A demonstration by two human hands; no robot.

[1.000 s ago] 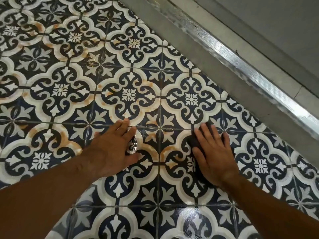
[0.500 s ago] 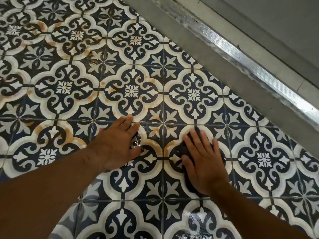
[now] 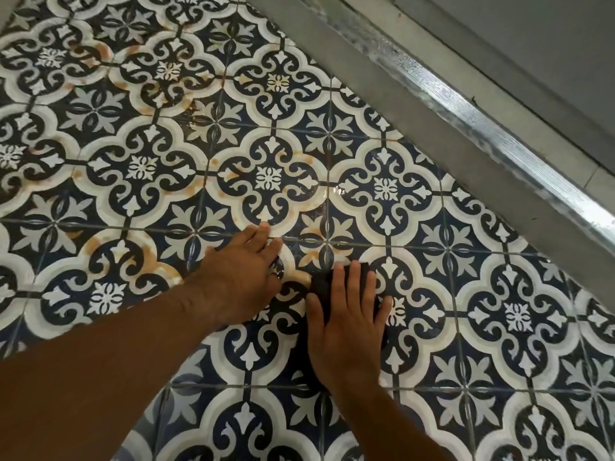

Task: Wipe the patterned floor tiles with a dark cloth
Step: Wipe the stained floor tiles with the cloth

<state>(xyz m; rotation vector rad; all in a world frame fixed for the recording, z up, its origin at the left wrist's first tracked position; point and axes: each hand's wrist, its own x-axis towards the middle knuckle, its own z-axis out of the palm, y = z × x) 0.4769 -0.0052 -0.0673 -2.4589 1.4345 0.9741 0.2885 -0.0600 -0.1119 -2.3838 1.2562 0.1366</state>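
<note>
I see the right grip spread flat, fingers straight, pressing the dark cloth onto the patterned floor tiles. The left grip lies flat beside it, fingers straight.

The patterned floor tiles, orange-stained in places, carry a dark cloth.

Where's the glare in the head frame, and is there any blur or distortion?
Head view: strong glare along the ribbed silver metal threshold strip; wet glints on the blue-and-white patterned floor tiles; grout lines bow toward the left edge, wide-angle distortion; the dark cloth under the right hand blends into the dark pattern; no obvious motion blur.
</note>
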